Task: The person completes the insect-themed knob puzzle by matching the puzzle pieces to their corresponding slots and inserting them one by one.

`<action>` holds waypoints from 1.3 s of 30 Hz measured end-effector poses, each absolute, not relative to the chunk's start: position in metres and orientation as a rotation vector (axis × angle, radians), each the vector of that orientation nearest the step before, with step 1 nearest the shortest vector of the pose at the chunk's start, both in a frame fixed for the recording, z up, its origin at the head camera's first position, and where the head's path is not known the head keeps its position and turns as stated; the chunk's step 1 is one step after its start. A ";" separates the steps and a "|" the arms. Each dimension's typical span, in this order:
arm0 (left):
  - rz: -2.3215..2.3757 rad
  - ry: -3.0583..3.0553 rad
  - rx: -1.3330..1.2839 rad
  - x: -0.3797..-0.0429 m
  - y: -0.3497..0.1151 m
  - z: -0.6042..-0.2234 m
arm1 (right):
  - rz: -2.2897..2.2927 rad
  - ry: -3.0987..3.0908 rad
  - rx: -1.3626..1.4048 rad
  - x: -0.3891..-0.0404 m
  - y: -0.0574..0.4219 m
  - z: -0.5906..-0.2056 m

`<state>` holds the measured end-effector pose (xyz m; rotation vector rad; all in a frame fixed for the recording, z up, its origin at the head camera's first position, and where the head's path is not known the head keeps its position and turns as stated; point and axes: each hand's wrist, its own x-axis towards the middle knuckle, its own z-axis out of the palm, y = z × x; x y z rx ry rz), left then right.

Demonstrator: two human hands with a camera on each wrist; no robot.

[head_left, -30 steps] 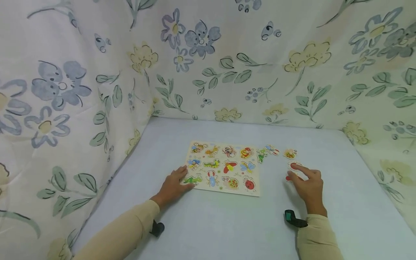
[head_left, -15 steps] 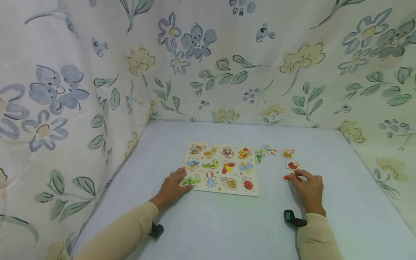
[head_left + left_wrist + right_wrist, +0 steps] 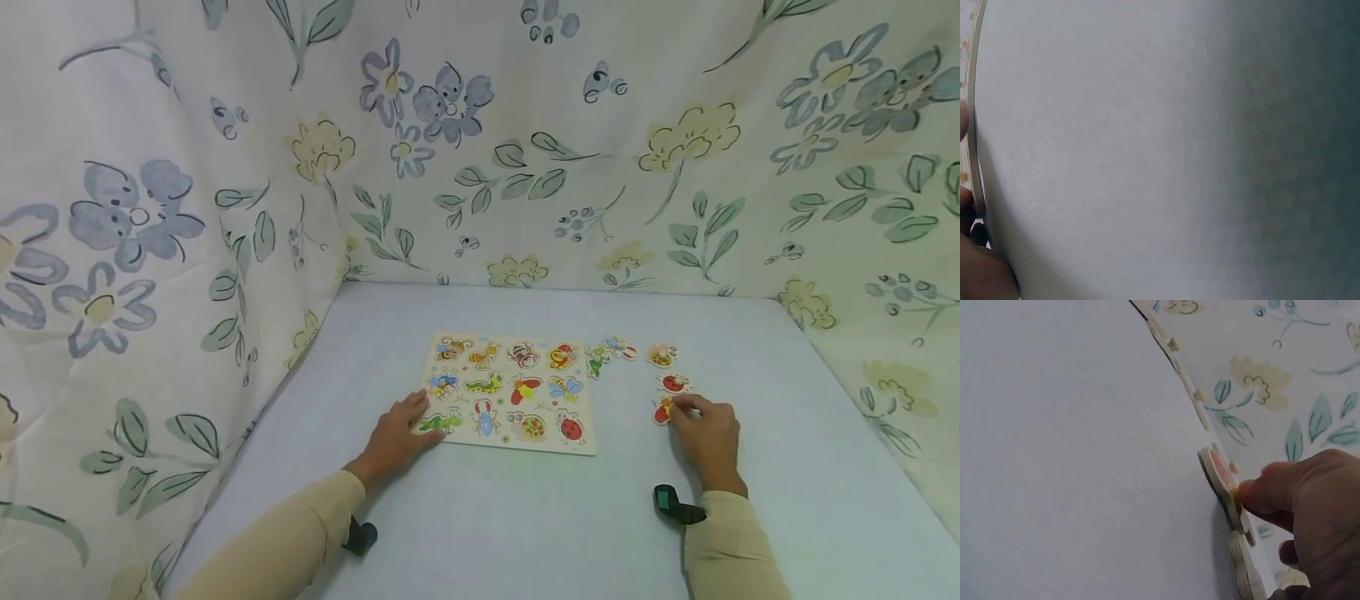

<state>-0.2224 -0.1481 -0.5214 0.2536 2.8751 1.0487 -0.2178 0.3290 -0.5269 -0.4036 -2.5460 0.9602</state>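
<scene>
My left hand (image 3: 397, 437) rests at the near left corner of a flat puzzle board (image 3: 467, 408) printed with insects in rows. At the board's edge in the left wrist view, its fingertips (image 3: 964, 199) show in part. Right of the board, my right hand (image 3: 707, 437) pinches a red-winged insect puzzle piece (image 3: 661, 412) between thumb and finger. The right wrist view shows the piece's pale wooden edge (image 3: 1216, 478) and the thumb and finger meeting over its top. Just beyond it lies a ladybug piece (image 3: 672, 383) with a small knob.
Farther back are a spotted snail piece (image 3: 662, 355), a blue beetle piece (image 3: 619, 347) and a green insect piece (image 3: 597, 362) close to the board's right edge. Floral cloth (image 3: 525, 208) closes off the back and sides of the pale table (image 3: 525, 533).
My right hand's fingers, spread over the pieces before, have closed on the red-winged piece, which has turned slightly. The left hand stays on the board's corner. The head view has shifted a little.
</scene>
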 end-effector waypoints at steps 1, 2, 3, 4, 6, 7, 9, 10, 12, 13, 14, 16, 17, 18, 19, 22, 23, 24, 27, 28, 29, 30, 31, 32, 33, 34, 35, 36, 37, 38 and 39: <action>1.049 2.876 0.253 -0.222 -0.148 -0.521 | 0.972 -2.558 -0.409 -0.218 0.328 -0.526; 1.049 2.878 0.252 -0.223 -0.148 -0.521 | 0.987 -2.567 -0.415 -0.218 0.328 -0.525; 1.048 2.880 0.252 -0.223 -0.148 -0.521 | 0.997 -2.573 -0.418 -0.218 0.327 -0.525; 1.047 2.881 0.250 -0.223 -0.148 -0.521 | 1.004 -2.583 -0.426 -0.218 0.327 -0.524; 1.045 2.883 0.245 -0.223 -0.148 -0.520 | 1.023 -2.594 -0.439 -0.220 0.327 -0.524; 1.045 2.883 0.244 -0.223 -0.148 -0.520 | 1.027 -2.596 -0.443 -0.220 0.327 -0.523; 1.047 2.887 0.247 -0.223 -0.148 -0.519 | 1.029 -2.596 -0.446 -0.222 0.327 -0.523; 1.048 2.886 0.246 -0.223 -0.149 -0.519 | 1.026 -2.597 -0.447 -0.223 0.327 -0.523; 1.049 2.893 0.260 -0.223 -0.149 -0.519 | 1.015 -2.590 -0.441 -0.224 0.326 -0.522; 1.046 2.891 0.259 -0.223 -0.149 -0.519 | 1.006 -2.588 -0.439 -0.225 0.326 -0.522; 1.047 2.893 0.262 -0.223 -0.149 -0.519 | 1.002 -2.580 -0.437 -0.225 0.326 -0.522; 1.051 2.891 0.265 -0.223 -0.150 -0.520 | 1.004 -2.554 -0.431 -0.226 0.326 -0.522; 1.051 2.894 0.268 -0.223 -0.150 -0.520 | 1.016 -2.538 -0.431 -0.226 0.326 -0.521; 1.052 2.896 0.273 -0.222 -0.150 -0.521 | 1.026 -2.523 -0.433 -0.225 0.325 -0.521; 1.047 2.891 0.263 -0.222 -0.151 -0.521 | 1.041 -2.506 -0.434 -0.225 0.324 -0.520; 1.041 2.888 0.266 -0.221 -0.151 -0.522 | 1.085 -2.438 -0.399 -0.224 0.320 -0.518; 1.042 2.886 0.267 -0.221 -0.150 -0.521 | 1.098 -2.412 -0.373 -0.223 0.318 -0.516; 1.049 2.882 0.268 -0.221 -0.150 -0.521 | 1.105 -2.389 -0.345 -0.223 0.316 -0.515; 1.077 2.880 0.291 -0.221 -0.150 -0.519 | 1.134 -2.323 -0.255 -0.223 0.310 -0.509; 1.084 2.876 0.292 -0.220 -0.149 -0.518 | 1.138 -2.308 -0.229 -0.224 0.308 -0.507; 1.084 2.876 0.295 -0.220 -0.149 -0.517 | 1.146 -2.307 -0.223 -0.224 0.306 -0.505; 1.079 2.878 0.297 -0.220 -0.150 -0.517 | 1.152 -2.303 -0.212 -0.224 0.304 -0.503; 1.072 2.880 0.299 -0.220 -0.150 -0.517 | 1.159 -2.299 -0.201 -0.223 0.302 -0.502; 1.066 2.881 0.301 -0.220 -0.150 -0.518 | 1.166 -2.296 -0.190 -0.223 0.300 -0.500; 1.061 2.878 0.293 -0.220 -0.150 -0.518 | 1.169 -2.295 -0.181 -0.224 0.298 -0.498; 1.059 2.878 0.288 -0.220 -0.150 -0.518 | 1.169 -2.295 -0.166 -0.224 0.295 -0.496; 1.058 2.881 0.288 -0.221 -0.151 -0.519 | 1.174 -2.290 -0.147 -0.224 0.292 -0.494; 1.057 2.882 0.287 -0.221 -0.151 -0.519 | 1.177 -2.286 -0.129 -0.225 0.289 -0.492; 1.058 2.883 0.286 -0.221 -0.151 -0.520 | 1.177 -2.288 -0.118 -0.226 0.285 -0.491; 1.054 2.884 0.286 -0.221 -0.151 -0.520 | 1.181 -2.289 -0.107 -0.228 0.281 -0.490; 1.052 2.883 0.284 -0.221 -0.151 -0.520 | 1.184 -2.294 -0.099 -0.229 0.278 -0.488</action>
